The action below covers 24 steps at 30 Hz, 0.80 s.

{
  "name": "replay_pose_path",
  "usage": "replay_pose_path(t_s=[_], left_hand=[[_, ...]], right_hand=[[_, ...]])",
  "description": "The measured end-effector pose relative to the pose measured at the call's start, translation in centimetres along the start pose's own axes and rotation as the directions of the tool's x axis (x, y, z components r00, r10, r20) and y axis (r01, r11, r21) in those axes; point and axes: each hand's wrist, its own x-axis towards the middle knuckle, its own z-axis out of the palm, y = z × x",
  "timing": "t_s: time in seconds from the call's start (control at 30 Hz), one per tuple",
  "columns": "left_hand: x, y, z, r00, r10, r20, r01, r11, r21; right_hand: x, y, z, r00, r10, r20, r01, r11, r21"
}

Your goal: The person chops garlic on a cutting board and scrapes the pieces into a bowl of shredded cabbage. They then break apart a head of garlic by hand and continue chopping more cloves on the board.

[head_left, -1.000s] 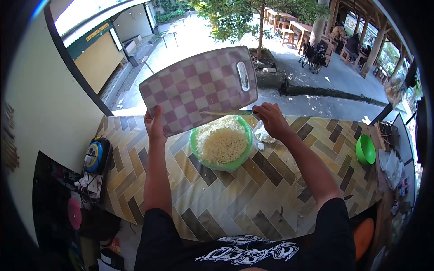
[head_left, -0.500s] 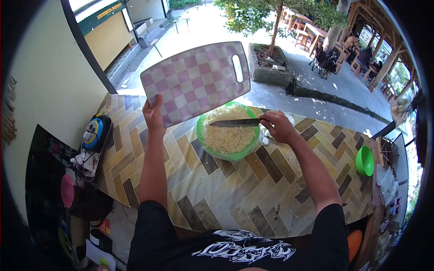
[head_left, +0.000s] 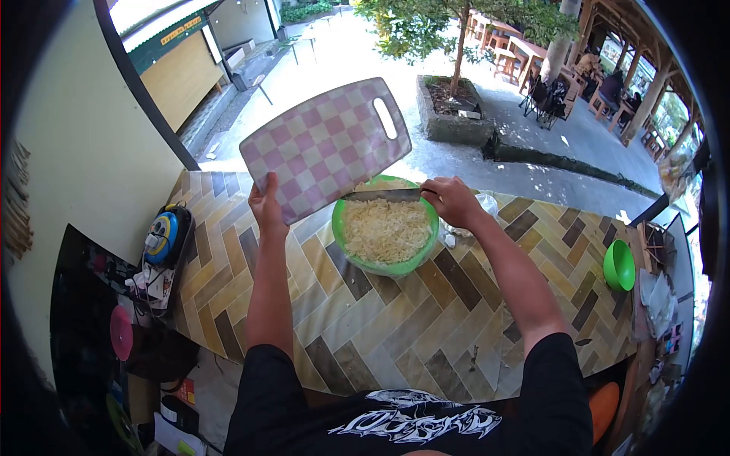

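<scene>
A pink-and-white checkered cutting board (head_left: pixel 325 148) is tilted up over the table, gripped at its lower left edge by my left hand (head_left: pixel 266 207). My right hand (head_left: pixel 455 201) is closed around the handle of a knife (head_left: pixel 384 195), whose blade lies level near the board's lower right edge. Under both stands a green bowl (head_left: pixel 339 237) filled with pale chopped pieces (head_left: pixel 388 228), too small to name for sure. The board and blade cover part of the bowl's far side.
A clear plastic bag (head_left: pixel 487 204) and small white bits lie right of the bowl. An empty green bowl (head_left: pixel 619 265) rests near the table's (head_left: pixel 426 334) right edge. On the left edge is a black tray (head_left: pixel 179 251) with a blue-and-yellow object (head_left: pixel 161 237).
The board has come slightly down and tilted more steeply. My right hand has drawn the knife up and a little left, closer to the board's lower edge.
</scene>
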Motion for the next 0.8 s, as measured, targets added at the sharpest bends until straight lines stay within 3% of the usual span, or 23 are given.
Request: replay_pose_path(t_s=[0.13,0.23,0.27,0.57,0.73,0.8], left_hand=[[-0.2,-0.1,0.3,1.000,-0.011,-0.006,0.011,1.000,-0.015],[-0.5,-0.2,0.4,1.000,-0.022,-0.010,0.022,0.999,-0.031],[-0.5,-0.3,0.7,1.000,-0.016,-0.011,0.016,0.999,-0.042],[-1.2,-0.1,1.4,0.998,-0.015,-0.053,0.012,0.998,-0.056],[-1.0,-0.3,1.3,0.996,0.016,-0.092,-0.021,0.998,-0.051],[-1.2,-0.1,1.6,0.995,0.007,-0.102,-0.014,0.998,-0.064]], right_hand=[[-0.9,-1.3,-1.7,0.998,0.044,-0.036,-0.042,0.998,0.041],[-2.0,-0.5,-1.4,0.996,0.065,-0.065,-0.070,0.994,-0.080],[-2.6,0.1,-0.7,0.997,-0.022,-0.077,0.015,0.996,-0.092],[-6.1,0.9,-1.0,0.987,-0.144,-0.073,0.133,0.982,-0.132],[-6.3,-1.4,-2.6,0.985,-0.077,-0.157,0.049,0.983,-0.176],[-6.4,-3.2,-2.3,0.989,-0.033,-0.145,0.020,0.995,-0.096]])
